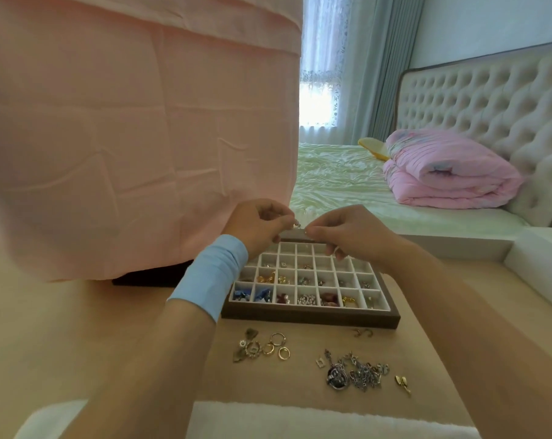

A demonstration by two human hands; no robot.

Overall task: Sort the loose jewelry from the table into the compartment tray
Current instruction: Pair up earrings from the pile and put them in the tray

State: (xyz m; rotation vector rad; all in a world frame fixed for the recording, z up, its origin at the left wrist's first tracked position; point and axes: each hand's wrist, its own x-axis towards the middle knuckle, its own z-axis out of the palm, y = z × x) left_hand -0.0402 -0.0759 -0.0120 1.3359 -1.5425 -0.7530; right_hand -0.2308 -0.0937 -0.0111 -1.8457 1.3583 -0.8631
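Left hand (255, 226) and right hand (344, 231) pinch a trinket (297, 224) over the tray (309, 321) rim

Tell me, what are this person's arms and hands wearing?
No gloves on either. The left hand has a wide light-blue band wrapped round its wrist, like a cuff. The right hand and its forearm show no sleeve, watch or bracelet that I can make out.

L hand (258, 225) & R hand (347, 233) raised together, both pinching tiny piece (297, 225).
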